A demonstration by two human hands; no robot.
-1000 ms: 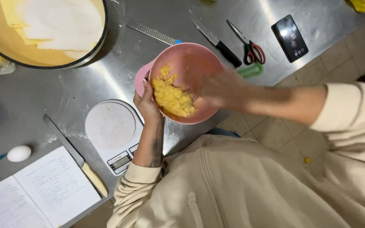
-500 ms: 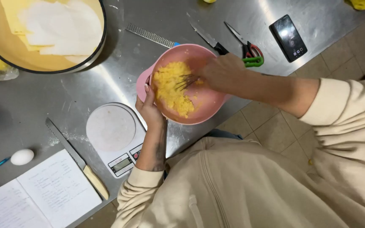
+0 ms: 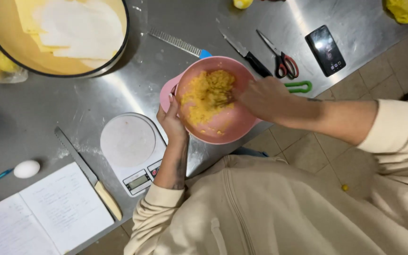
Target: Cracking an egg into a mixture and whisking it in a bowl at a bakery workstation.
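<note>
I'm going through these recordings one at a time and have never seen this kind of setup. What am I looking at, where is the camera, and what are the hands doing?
There is no machine here: a person in a cream hoodie wears a camera on the head, so the one view looks straight down at their own hands over a steel table. The left hand grips the rim of a pink bowl of crumbly yellow mixture. The right hand reaches into the bowl; what it holds is too blurred to tell. Around them lie a white kitchen scale, an open notebook, an egg, a long knife, scissors, a phone and a large yellow bowl.
</note>
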